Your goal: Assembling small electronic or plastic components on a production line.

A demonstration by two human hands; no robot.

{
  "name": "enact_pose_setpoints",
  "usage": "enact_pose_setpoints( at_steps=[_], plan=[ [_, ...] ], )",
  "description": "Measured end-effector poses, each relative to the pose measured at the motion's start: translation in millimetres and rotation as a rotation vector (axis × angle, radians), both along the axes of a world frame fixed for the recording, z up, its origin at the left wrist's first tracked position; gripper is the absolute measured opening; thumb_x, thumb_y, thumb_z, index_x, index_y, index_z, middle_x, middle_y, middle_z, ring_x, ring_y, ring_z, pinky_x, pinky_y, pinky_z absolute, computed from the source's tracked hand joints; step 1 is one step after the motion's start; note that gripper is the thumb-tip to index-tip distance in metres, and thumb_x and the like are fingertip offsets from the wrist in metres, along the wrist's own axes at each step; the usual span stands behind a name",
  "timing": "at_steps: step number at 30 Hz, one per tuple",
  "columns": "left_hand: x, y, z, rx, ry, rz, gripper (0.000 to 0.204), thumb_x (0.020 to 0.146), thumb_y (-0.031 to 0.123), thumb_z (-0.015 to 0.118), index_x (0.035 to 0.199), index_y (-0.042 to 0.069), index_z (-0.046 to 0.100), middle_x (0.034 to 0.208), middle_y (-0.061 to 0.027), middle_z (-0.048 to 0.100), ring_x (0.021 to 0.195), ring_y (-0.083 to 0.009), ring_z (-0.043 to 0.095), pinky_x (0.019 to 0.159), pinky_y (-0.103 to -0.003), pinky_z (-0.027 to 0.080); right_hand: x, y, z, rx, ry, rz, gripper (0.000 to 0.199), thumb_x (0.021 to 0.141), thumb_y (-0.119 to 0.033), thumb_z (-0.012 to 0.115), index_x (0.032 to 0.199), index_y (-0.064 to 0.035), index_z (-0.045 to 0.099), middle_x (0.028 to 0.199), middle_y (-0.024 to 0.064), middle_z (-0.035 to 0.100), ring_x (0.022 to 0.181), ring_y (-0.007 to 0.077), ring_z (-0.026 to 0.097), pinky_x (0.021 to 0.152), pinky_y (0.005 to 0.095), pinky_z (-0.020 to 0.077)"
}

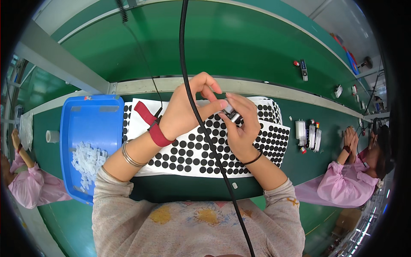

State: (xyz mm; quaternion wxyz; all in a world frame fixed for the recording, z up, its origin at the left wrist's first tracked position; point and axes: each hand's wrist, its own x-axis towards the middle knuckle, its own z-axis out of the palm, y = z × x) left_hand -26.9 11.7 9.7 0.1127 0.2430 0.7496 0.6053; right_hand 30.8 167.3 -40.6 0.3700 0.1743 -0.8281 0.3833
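Note:
My left hand and my right hand meet above white sheets of black round stickers. Both pinch a small dark and silver part between their fingertips. A red wrist strap circles my left wrist, beside silver bangles. A black band sits on my right wrist. A thick black cable hangs down across the front of both hands.
A blue tray with several small clear plastic pieces lies at my left. Small white and red parts stand at the right. A green conveyor belt runs beyond. People in pink sleeves work on either side.

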Motion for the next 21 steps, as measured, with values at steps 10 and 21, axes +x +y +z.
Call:
enact_pose_setpoints(
  at_steps=[10,21],
  plan=[
    [-4.5,17.9,-28.2,0.443,-0.473,-0.556,0.089,0.07,0.05,0.062,0.137,0.007,0.022,0.134,-0.0178,0.033,0.119,-0.0267,0.039,0.094,-0.036,0.036,2.6,-0.3,-1.8,-0.133,0.192,0.133,0.051,0.063,0.002,0.071,0.109,-0.0044,0.048,0.106,0.0139,0.056,0.092,0.0288,0.055,0.08,0.0375,0.0417],
    [5.7,17.4,-23.4,0.458,-0.498,-0.499,0.087,0.067,0.039,0.062,0.137,0.008,0.021,0.133,-0.0203,0.034,0.119,-0.027,0.039,0.096,-0.037,0.034,3.7,2.2,-2.4,-0.009,0.22,0.125,0.044,0.067,0.002,0.065,0.108,-0.0046,0.049,0.105,0.0124,0.055,0.094,0.0293,0.053,0.079,0.038,0.0414]
  ],
)
